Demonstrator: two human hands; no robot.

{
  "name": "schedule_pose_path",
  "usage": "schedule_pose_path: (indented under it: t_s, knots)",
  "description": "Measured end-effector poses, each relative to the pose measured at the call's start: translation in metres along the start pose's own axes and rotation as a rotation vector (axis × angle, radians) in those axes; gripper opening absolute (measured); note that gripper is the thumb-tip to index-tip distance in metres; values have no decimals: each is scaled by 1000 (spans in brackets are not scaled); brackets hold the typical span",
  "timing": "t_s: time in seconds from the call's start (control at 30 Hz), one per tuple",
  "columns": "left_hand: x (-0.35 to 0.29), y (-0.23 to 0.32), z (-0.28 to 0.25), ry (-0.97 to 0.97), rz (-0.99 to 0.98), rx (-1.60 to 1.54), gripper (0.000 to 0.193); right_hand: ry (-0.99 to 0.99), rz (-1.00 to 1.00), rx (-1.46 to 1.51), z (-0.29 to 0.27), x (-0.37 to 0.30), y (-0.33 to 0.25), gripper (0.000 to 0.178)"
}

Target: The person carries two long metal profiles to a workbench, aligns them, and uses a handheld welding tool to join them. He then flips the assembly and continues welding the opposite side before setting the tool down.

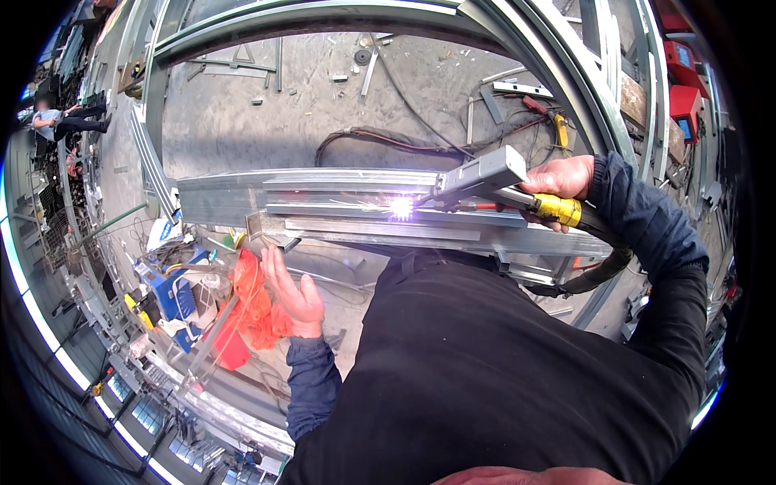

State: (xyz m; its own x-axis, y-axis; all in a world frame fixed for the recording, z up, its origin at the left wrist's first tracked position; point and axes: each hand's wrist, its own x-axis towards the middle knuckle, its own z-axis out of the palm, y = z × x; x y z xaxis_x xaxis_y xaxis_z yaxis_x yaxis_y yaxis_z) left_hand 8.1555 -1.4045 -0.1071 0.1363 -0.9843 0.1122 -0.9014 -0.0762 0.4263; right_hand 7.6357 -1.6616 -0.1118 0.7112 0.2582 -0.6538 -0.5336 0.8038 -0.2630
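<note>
My right hand (562, 179) grips a welding torch (485, 174) with a grey boxy body and a yellow collar at its rear. A bright white-violet glow with sparks burns at the torch's tip, over long metal profiles (372, 225) lying side by side across a steel beam (222, 200). From the yellow collar a thick black cable runs down beside my right sleeve. My left hand (295, 295) is held up with fingers stretched out, holding nothing. It is just below the beam's left part, near a small square tube end (257, 225).
A curved-looking metal frame (323, 24) borders the far side. Cables (380, 144) and metal offcuts lie on the concrete floor. At left are orange netting (255, 299), a red bucket (232, 347) and a blue machine (174, 291). Red units (685, 109) stand at right; a person (61, 121) sits far left.
</note>
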Motion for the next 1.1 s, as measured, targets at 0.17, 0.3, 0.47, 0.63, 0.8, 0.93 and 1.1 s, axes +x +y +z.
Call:
schedule_pose_path:
  t_s: [0.17, 0.3, 0.47, 0.63, 0.8, 0.93, 1.1]
  knots:
    - [-14, -2, 6, -24, -3, -41, 72, 4, -9, -7, 0, -2, 6, 64]
    - [-30, 1, 14, -21, 35, -74, 70, 67, -6, -26, 12, -9, 8, 60]
    - [-50, 6, 24, -43, 43, -114, 65, 109, -114, -21, 36, -15, 23, 54]
    - [-52, 8, 35, -18, 107, -166, 64, 216, -111, -55, 62, -17, 21, 49]
    - [-41, 6, 29, -35, 157, -213, 62, 239, -100, -47, 66, -18, 18, 53]
    - [-46, 1, 25, -18, 151, -226, 62, 242, -85, -88, 60, -19, 15, 60]
    - [-56, 2, 25, -25, 139, -213, 59, 218, -73, -122, 49, -15, 16, 66]
